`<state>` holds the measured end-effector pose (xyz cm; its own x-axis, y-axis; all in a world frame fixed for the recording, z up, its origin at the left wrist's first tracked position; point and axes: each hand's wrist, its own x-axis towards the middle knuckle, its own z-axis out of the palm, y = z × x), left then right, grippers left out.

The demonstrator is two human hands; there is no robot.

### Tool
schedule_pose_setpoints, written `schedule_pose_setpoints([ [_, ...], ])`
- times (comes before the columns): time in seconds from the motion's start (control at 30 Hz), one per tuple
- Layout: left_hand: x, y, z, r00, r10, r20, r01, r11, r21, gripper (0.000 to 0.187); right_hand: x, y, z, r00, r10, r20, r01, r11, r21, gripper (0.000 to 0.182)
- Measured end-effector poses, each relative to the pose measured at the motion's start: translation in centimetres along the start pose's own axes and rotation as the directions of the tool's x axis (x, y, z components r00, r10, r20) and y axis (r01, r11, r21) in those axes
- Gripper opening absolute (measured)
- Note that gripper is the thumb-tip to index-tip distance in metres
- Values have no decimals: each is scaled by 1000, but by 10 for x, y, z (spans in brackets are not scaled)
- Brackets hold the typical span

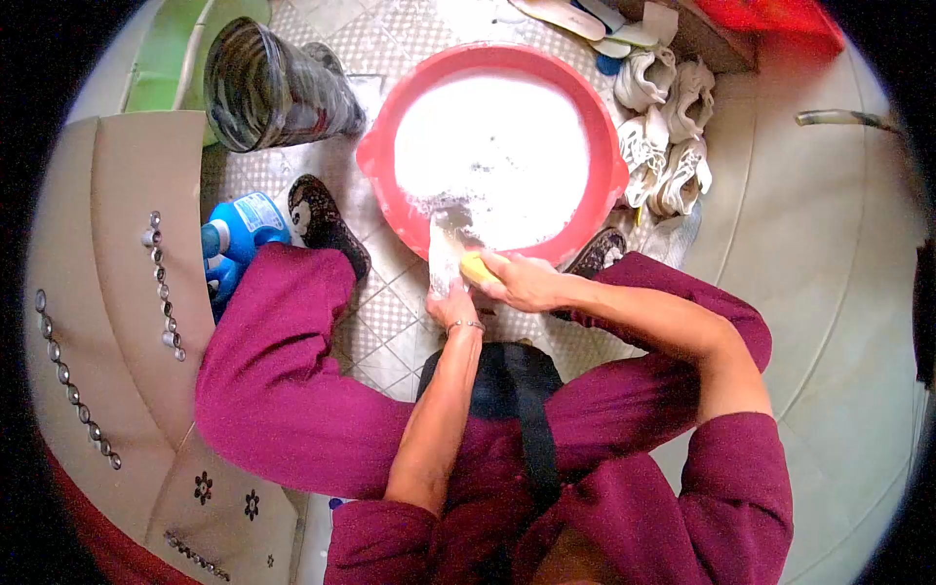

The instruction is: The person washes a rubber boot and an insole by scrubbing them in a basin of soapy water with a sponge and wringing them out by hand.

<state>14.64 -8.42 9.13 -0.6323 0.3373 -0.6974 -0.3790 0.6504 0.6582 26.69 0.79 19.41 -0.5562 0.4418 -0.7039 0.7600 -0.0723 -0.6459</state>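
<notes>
My left hand (452,307), with a bracelet at the wrist, is closed around the near end of a long, narrow white insole-like piece (445,255). Its far end reaches over the near rim of a red basin (390,127) full of white suds (492,146). Close on its right, my right hand (522,283) grips a yellow scrubber (478,269) against or right beside the white piece. Whether that scrubber is a brush or a sponge, I cannot tell. Greyish water shows through the foam at the near side of the basin.
A dark bucket (322,97) lies tilted at left, near blue bottles (255,216). Several white sneakers (643,151) stand right of the basin, with loose insoles (561,18) behind them. A beige cabinet (146,292) borders the left; a red item (770,21) sits far right.
</notes>
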Motion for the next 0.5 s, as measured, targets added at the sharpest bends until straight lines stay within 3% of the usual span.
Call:
schedule_pose_setpoints([
  [0.03,-2,5,2,1000,-1,2,1,1000,-5,23,23,11,12,1000,0,0,0,1000,1,51],
  [0.07,-16,28,7,992,-126,-3,123,979,-163,24,62,31,31,997,31,-75,-33,999,-17,52],
  [0.1,-17,30,5,992,-123,-5,121,978,-168,24,86,43,41,987,62,-148,-67,997,-30,54],
  [0.23,-12,33,3,990,-131,53,136,986,-96,24,82,34,26,983,81,-166,-74,996,47,54],
  [0.27,-7,25,2,996,-68,55,70,997,-30,23,43,11,6,995,-41,-87,34,997,-76,52],
  [0.37,0,-3,-1,998,57,29,-58,997,44,22,33,32,25,988,-117,-104,113,993,-46,53],
  [0.43,-22,30,1,994,-77,72,85,990,-115,21,59,24,22,994,5,-109,0,999,45,52],
  [0.47,-23,35,0,981,-153,122,166,980,-107,18,99,52,48,974,86,-208,-86,996,11,49],
  [0.5,-25,39,2,984,-137,118,151,981,-123,18,101,46,32,974,67,-214,-69,998,-2,49],
])
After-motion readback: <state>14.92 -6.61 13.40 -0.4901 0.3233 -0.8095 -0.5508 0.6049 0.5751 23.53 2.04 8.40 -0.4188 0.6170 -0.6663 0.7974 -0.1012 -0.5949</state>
